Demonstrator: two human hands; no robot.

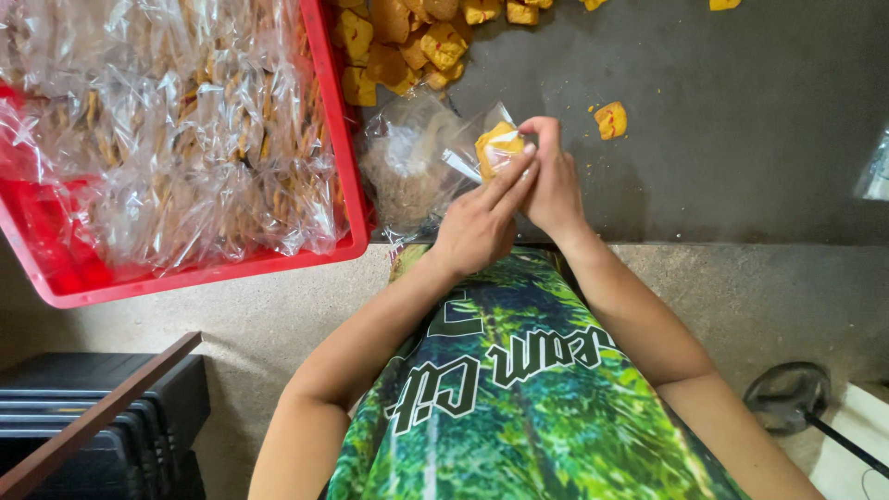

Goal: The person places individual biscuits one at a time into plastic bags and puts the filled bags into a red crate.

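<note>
both hands meet at the near edge of the dark bench. the left hand and the right hand together pinch a small clear bag with a yellow cracker inside it, fingers closed on the plastic. a stack of empty clear bags lies just left of it. loose crackers are heaped at the far edge, one single cracker lying near the right hand. a red crate of filled packets sits at the left end.
</note>
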